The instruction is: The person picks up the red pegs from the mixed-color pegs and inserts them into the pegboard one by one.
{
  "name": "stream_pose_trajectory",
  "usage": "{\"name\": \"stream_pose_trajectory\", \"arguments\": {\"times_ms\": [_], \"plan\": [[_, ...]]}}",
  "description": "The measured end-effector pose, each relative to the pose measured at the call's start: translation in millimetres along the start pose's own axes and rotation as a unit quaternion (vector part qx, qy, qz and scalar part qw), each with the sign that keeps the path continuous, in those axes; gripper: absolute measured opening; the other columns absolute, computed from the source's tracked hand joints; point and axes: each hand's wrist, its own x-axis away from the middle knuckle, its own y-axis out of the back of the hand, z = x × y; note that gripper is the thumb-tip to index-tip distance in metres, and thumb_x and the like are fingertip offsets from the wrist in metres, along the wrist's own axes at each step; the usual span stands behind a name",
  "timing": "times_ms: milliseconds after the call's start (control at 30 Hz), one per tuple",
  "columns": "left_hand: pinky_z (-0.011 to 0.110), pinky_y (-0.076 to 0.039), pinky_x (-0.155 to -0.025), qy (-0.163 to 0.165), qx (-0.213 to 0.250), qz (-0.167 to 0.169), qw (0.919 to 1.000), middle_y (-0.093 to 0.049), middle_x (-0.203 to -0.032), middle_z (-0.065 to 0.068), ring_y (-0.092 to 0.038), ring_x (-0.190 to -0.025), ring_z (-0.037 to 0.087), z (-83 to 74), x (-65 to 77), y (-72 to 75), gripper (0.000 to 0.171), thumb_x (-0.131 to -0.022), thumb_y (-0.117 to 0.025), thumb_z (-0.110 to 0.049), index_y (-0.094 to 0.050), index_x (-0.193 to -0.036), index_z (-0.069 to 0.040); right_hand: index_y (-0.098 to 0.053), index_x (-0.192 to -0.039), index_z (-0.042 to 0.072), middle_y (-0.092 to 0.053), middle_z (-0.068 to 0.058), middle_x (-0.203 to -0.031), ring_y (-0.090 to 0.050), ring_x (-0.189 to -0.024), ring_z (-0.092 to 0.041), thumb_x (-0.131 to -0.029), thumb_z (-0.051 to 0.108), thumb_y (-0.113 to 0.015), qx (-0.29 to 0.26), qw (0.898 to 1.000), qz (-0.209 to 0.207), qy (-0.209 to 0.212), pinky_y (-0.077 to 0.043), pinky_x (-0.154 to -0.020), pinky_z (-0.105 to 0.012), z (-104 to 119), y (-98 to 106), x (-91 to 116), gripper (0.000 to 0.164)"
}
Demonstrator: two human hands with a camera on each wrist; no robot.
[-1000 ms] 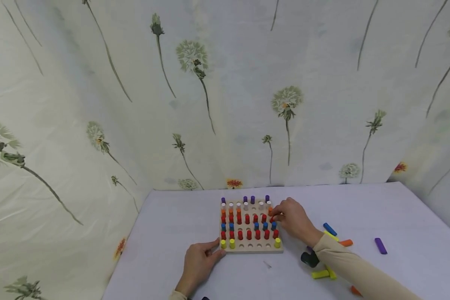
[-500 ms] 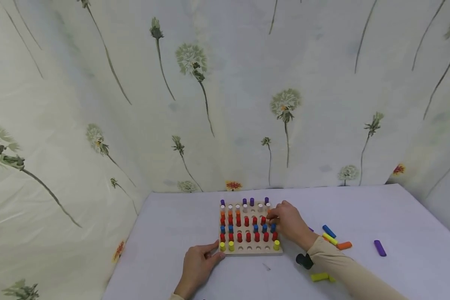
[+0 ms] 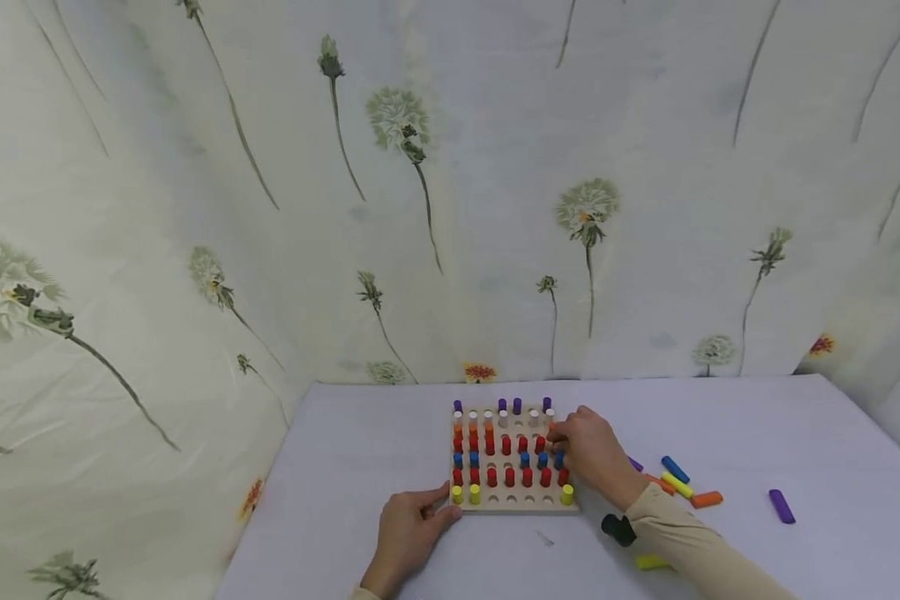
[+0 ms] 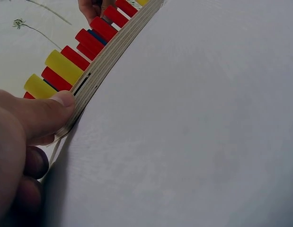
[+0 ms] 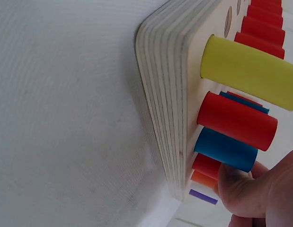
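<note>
A wooden pegboard [image 3: 521, 509] with rows of coloured pegs lies flat on the table. My left hand [image 3: 408, 529] holds its front left corner, thumb [image 4: 47, 113] on the layered front edge and fingers at the left side. At the right side, my right hand [image 3: 596, 450] pinches a red peg [image 5: 206, 164] that stands in the board, with the thumb at its top. A blue peg [image 5: 226, 147] and an orange peg [image 5: 204, 179] are its neighbours. Nearer the front stand a red peg [image 5: 236, 120] and a yellow corner peg [image 5: 250, 71]. The right fingers are partly hidden.
Loose pegs lie right of the board: blue [image 3: 675, 469], yellow [image 3: 677, 485], orange [image 3: 707, 499] and purple [image 3: 782, 506]. Another yellow peg [image 3: 651, 562] lies by the right sleeve [image 3: 697, 542]. A black object [image 3: 618, 530] shows at the right wrist. A flowered curtain [image 3: 495, 208] hangs behind.
The red peg seen at the right fingertips a second ago is now mostly covered by them in the head view. The left hand keeps its hold; the head view has shifted slightly.
</note>
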Motion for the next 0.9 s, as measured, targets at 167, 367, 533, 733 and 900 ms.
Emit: {"name": "stream_pose_trajectory", "arguments": {"times_ms": [167, 367, 533, 733, 900], "plan": [[0.021, -0.027, -0.049, -0.007, -0.013, -0.001, 0.9999, -0.044, -0.056, -0.012, -0.038, -0.052, 0.004, -0.1, -1.7, -2.4, 0.045, -0.091, -0.083, -0.044, -0.079, -0.126, -0.017, -0.085, -0.090, 0.009, -0.071, -0.001, -0.079, -0.049, -0.075, -0.014, -0.079, -0.003, -0.090, -0.004, 1.000, 0.003, 0.012, -0.052, -0.070, -0.028, -3.4, 1.9, -1.1, 0.017], [0.021, -0.028, -0.049, -0.009, -0.015, -0.003, 0.9998, -0.045, -0.056, -0.013, -0.038, -0.051, 0.003, 1.6, -5.0, -1.0, 0.043, -0.091, -0.083, -0.044, -0.079, -0.126, -0.019, -0.085, -0.091, 0.009, -0.071, 0.000, -0.080, -0.049, -0.076, -0.014, -0.079, -0.003, -0.089, -0.009, 1.000, 0.006, 0.015, -0.052, -0.071, -0.028, -4.7, 0.7, -5.4, 0.017], [0.021, -0.029, -0.049, -0.006, -0.009, -0.003, 0.9999, -0.045, -0.055, -0.013, -0.038, -0.050, 0.003, 1.4, -8.4, -3.4, 0.042, -0.091, -0.083, -0.043, -0.079, -0.125, -0.019, -0.085, -0.093, 0.011, -0.073, 0.002, -0.082, -0.049, -0.077, -0.014, -0.082, -0.001, -0.088, -0.013, 1.000, 0.018, 0.013, -0.049, -0.071, -0.029, -10.7, 0.9, -6.7, 0.016], [0.021, -0.027, -0.049, -0.009, -0.009, -0.005, 0.9999, -0.045, -0.055, -0.014, -0.037, -0.050, 0.003, -3.9, -11.0, -6.3, 0.041, -0.091, -0.083, -0.041, -0.079, -0.125, -0.018, -0.086, -0.098, 0.011, -0.079, 0.002, -0.087, -0.049, -0.076, -0.013, -0.086, 0.005, -0.086, -0.029, 0.999, 0.028, 0.029, -0.043, -0.068, -0.027, -17.9, 9.8, -4.1, 0.013], [0.021, -0.027, -0.050, -0.013, -0.017, -0.003, 0.9998, -0.044, -0.055, -0.013, -0.036, -0.050, 0.003, -5.6, -11.1, -7.2, 0.041, -0.091, -0.083, -0.040, -0.080, -0.124, -0.016, -0.085, -0.107, 0.010, -0.082, 0.000, -0.095, -0.070, -0.082, -0.017, -0.090, 0.004, -0.081, -0.033, 0.997, 0.037, 0.054, -0.056, -0.080, -0.039, -23.9, 19.9, 2.0, 0.018]]}}
